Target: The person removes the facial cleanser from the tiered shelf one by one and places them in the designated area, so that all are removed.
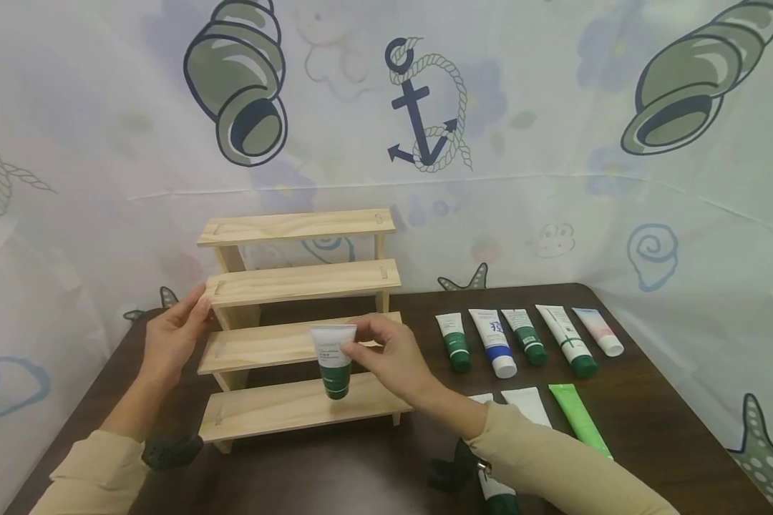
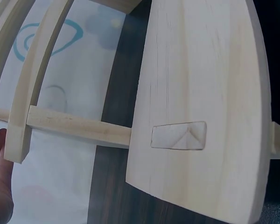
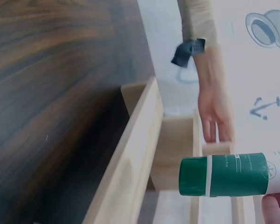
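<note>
My right hand (image 1: 389,355) pinches a white-and-green squeeze tube (image 1: 333,360) near its flat white end. The tube hangs cap down in front of the lower two tiers of a wooden display stand (image 1: 299,350), apparently above the lowest board. In the right wrist view its green cap (image 3: 193,176) points left, and only the fingertips (image 3: 273,209) show. My left hand (image 1: 172,336) touches the left end of the second board from the top, its fingers fairly straight. That hand (image 2: 1,186) is partly cut off at the left wrist view's edge.
On the dark table (image 1: 650,400), several tubes lie in a row to the right, among them a blue-capped tube (image 1: 493,343) and a pink-and-white tube (image 1: 599,332). Nearer lie a bright green tube (image 1: 580,418) and others partly behind my right forearm. A patterned cloth (image 1: 522,214) hangs behind.
</note>
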Motion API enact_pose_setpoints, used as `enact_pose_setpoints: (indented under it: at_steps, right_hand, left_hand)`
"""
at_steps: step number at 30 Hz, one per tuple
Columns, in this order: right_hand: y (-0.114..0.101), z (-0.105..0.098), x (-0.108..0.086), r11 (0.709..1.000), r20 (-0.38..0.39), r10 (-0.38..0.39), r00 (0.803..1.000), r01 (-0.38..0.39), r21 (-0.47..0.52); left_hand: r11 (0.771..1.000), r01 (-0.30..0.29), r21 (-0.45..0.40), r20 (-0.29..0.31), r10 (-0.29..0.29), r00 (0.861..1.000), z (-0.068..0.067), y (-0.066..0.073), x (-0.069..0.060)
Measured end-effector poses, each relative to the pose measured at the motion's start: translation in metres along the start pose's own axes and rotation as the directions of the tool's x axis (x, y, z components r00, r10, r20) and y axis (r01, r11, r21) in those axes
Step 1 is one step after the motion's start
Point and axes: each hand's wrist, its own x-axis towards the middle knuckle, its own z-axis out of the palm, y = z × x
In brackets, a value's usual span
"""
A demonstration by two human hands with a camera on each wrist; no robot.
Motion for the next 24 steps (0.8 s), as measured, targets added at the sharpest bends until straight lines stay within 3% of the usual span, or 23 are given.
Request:
enact_pose_setpoints:
  at_steps: [1, 4, 6, 7, 8, 13, 14, 16, 21, 24]
  right_hand:
    - [0.0, -0.007, -0.001, 1.0, -0.01, -0.008, 1.0, 0.008, -0.006]
    - [0.0, -0.026, -0.007, 1.0, -0.034, -0.011, 0.999, 0.01, -0.027]
    - [0.0, -0.039, -0.011, 0.999, -0.05, 0.013, 0.999, -0.015, -0.049]
    - [0.0, -0.045, -0.014, 0.997, -0.062, 0.024, 0.998, -0.028, -0.068]
    - [0.0, -0.051, -0.016, 0.995, -0.074, 0.04, 0.996, -0.046, -0.085]
    - [0.003, -0.081, -0.03, 0.977, -0.147, 0.095, 0.985, -0.121, -0.175]
    - [0.004, -0.088, -0.032, 0.975, -0.159, 0.098, 0.982, -0.126, -0.182]
    - [0.007, -0.101, -0.038, 0.973, -0.19, 0.093, 0.977, -0.13, -0.193]
    - [0.014, -0.134, -0.052, 0.958, -0.283, 0.127, 0.951, -0.191, -0.212]
    - [0.017, -0.153, -0.06, 0.944, -0.327, 0.171, 0.929, -0.25, -0.216]
  left_hand:
    - [0.998, -0.011, -0.06, -0.002, 0.011, 1.0, 0.0, -0.005, 0.002]
    - [0.999, -0.015, -0.05, -0.008, 0.014, 1.0, -0.001, -0.011, 0.005]
    - [0.998, 0.014, -0.059, -0.005, -0.014, 1.0, -0.002, -0.012, 0.007]
    - [0.997, 0.005, -0.077, -0.01, -0.005, 1.0, -0.003, -0.02, 0.011]
    - [1.0, 0.02, -0.018, -0.007, -0.021, 1.0, -0.003, -0.016, 0.01]
    - [0.994, 0.017, -0.11, 0.009, -0.016, 1.0, -0.003, -0.007, 0.006]
    - [0.993, 0.03, -0.114, 0.017, -0.028, 0.999, -0.002, 0.002, 0.001]
    - [0.99, 0.016, -0.139, 0.018, -0.014, 1.0, -0.002, -0.001, 0.002]
    - [0.987, -0.022, -0.157, 0.003, 0.023, 1.0, -0.003, -0.015, 0.008]
    - [0.979, -0.02, -0.203, 0.007, 0.022, 1.0, -0.002, -0.013, 0.007]
